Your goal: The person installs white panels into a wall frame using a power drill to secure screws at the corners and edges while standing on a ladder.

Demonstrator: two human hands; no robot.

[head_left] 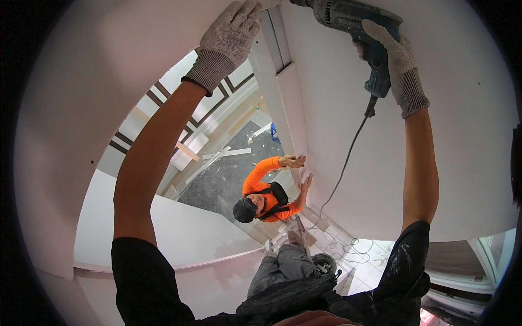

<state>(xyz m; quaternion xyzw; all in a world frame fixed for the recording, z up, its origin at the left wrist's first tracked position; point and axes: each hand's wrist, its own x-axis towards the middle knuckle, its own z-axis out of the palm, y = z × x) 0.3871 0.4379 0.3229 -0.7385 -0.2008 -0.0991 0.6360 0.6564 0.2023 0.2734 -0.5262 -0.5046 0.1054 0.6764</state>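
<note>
My right hand (401,62), in a grey knit glove, is wrapped round the grip of a dark teal corded drill (353,17) at the top right. The drill points left, and its tip is cut off by the picture's upper edge. Its grey cord (348,155) hangs down along a broad white board (457,163). My left hand (229,35), gloved alike, lies with fingers stretched out on a white panel (147,27), close to its edge. Between my hands runs a narrow upright white panel (293,103) with a grey metal strip (277,41) above it.
Below, a person in an orange top (266,193) and dark cap holds both hands against the narrow panel. White offcuts (228,153) lie on the grey floor. A bucket (324,262) and coiled cable (353,249) are near my legs. A low white board (190,228) curves across the left.
</note>
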